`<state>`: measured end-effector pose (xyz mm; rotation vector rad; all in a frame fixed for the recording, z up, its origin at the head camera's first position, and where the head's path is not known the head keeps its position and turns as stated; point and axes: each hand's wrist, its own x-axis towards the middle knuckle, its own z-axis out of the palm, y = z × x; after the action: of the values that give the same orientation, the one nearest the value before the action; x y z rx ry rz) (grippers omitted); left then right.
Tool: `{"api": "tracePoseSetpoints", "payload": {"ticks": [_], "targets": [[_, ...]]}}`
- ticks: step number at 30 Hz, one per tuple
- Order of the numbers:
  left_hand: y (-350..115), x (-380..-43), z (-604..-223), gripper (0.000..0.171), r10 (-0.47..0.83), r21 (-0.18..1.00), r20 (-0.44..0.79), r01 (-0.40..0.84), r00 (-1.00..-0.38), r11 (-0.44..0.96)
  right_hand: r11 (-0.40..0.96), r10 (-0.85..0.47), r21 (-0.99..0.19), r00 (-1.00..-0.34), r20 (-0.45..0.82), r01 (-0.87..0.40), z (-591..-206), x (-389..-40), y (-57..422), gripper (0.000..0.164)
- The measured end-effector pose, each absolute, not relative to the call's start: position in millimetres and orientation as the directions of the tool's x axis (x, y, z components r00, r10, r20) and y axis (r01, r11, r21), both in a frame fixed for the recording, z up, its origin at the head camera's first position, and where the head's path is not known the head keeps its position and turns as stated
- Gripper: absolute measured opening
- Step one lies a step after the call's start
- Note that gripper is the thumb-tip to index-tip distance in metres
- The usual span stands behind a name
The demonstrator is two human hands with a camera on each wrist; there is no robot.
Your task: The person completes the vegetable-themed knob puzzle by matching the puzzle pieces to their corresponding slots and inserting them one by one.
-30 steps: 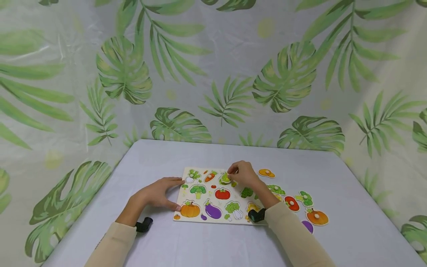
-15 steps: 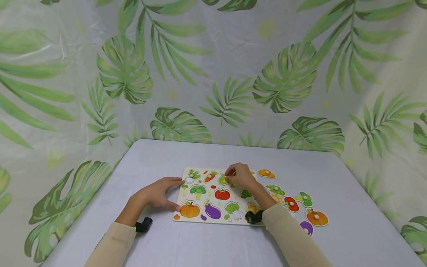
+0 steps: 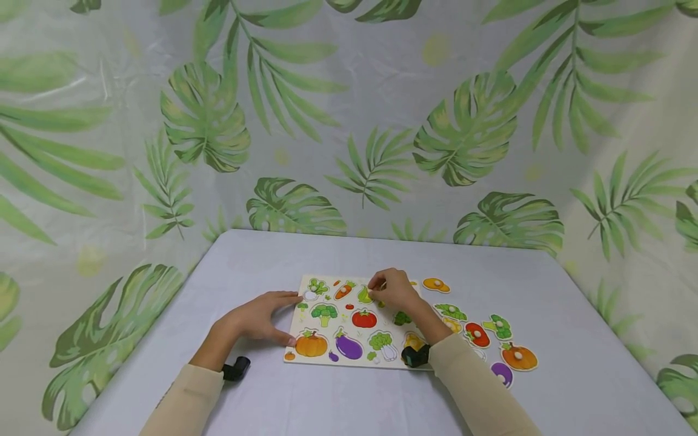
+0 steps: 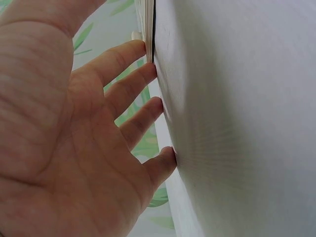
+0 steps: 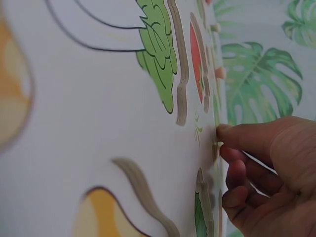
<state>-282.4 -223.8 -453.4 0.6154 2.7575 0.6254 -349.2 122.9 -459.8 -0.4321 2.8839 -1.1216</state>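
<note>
Right hand (image 3: 398, 290): thumb and forefinger nearly together, pinching at a flat green vegetable-shaped piece (image 3: 363, 295), which lies in the upper middle of a cream rectangular board (image 3: 299, 324) printed with vegetables; whether it is fully seated cannot be told. Left hand (image 3: 259, 315): fingers straight and spread wide, thumb apart, tips touching the board's left edge. To the board's right lie a knobbed orange pumpkin-shaped piece (image 3: 518, 358), a knobbed red tomato-shaped piece (image 3: 472, 337) and a green broccoli-shaped piece (image 3: 501, 330), all on a white-covered table (image 3: 262, 393).
</note>
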Motion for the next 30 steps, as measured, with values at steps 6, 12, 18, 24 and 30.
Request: {"api": "tracePoseSetpoints", "payload": {"ticks": [6,12,18,24,30], "targets": [[-222.6,-282.1,-455.4,0.100,0.455,0.458,-0.140,0.350,-0.879,0.817,0.695,-0.266,-0.672,-0.960,0.092,-0.257,-459.1,-347.7,128.6,0.009],[-223.3,-282.1,-454.7,0.100,0.463,0.449,-0.138,0.362,-0.875,0.817,0.697,-0.256,-0.667,-0.960,0.110,-0.262,-453.9,-344.4,140.7,0.009],[-224.1,-281.7,-452.7,0.099,0.468,0.449,-0.133,0.368,-0.874,0.814,0.716,-0.236,-0.654,-0.967,0.101,-0.243,-454.0,-344.0,153.5,0.009],[-223.9,-281.5,-452.6,0.099,0.471,0.443,-0.133,0.373,-0.872,0.815,0.720,-0.236,-0.649,-0.966,0.107,-0.247,-449.7,-341.9,166.0,0.011],[-224.5,-281.5,-454.4,0.100,0.468,0.443,-0.138,0.368,-0.873,0.818,0.735,-0.237,-0.629,-0.965,0.113,-0.254,-446.8,-339.4,177.5,0.011]]}}
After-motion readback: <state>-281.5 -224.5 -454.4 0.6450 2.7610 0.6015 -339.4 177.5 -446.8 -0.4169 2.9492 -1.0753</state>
